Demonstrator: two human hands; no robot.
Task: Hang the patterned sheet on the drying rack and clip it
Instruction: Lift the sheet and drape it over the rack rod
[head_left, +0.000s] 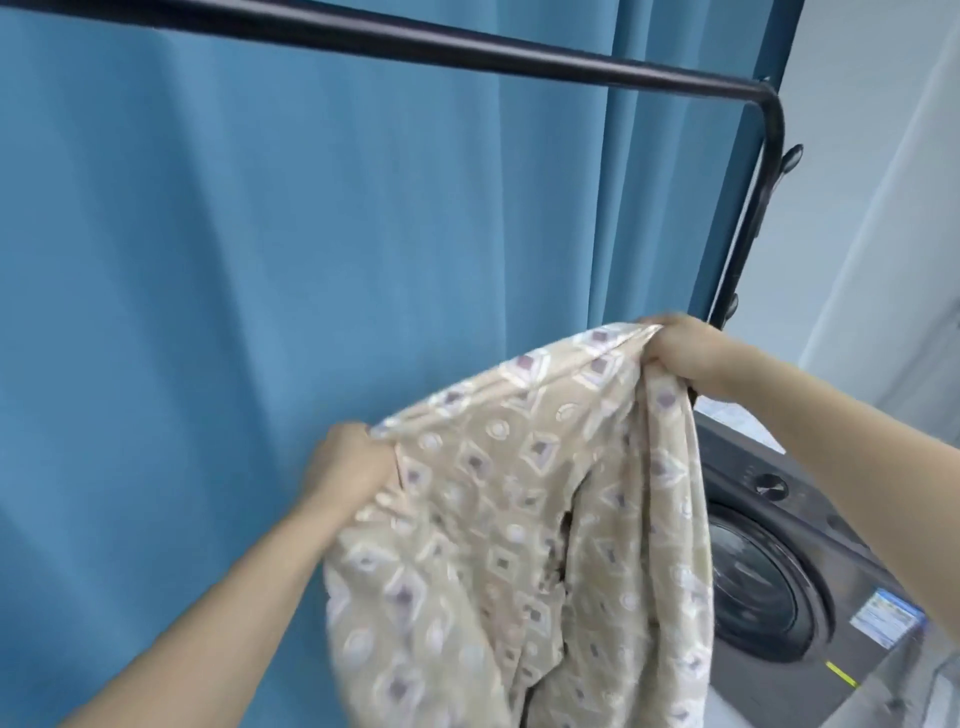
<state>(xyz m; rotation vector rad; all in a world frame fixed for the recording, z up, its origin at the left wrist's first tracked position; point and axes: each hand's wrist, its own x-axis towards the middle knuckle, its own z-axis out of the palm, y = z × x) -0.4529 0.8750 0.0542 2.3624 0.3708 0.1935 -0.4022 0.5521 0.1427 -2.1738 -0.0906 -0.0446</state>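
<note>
- Head view: we see the patterned sheet (519, 519), beige with pale diamond and circle motifs, held up in the air in front of a blue curtain (234, 286); it is below the black top bar of the drying rack (467, 49) and does not touch it.
- We note the left hand (348, 462) at the sheet's lower left edge; its grip is pressed together on a bunched fold of fabric, fingers curled around the cloth.
- We note the right hand (675, 348) higher and to the right; its grip likewise pinches a gathered corner of the sheet, knuckles toward the camera.
- Between the two hands the upper edge of the sheet runs as a slanted line, rising from left to right; below it the fabric hangs in loose vertical folds that reach the bottom of the frame.
- We see the rack's bar cross the top of the view from left to right, then bend downward at a rounded corner into an upright post (748, 218), which carries small black knobs along its side.
- Behind the right forearm stands a dark grey front-loading washing machine (810, 519) with a round door, a dial on its panel and a label on its front.
- No clips can be made out; the sheet's motifs are slightly blurred.
</note>
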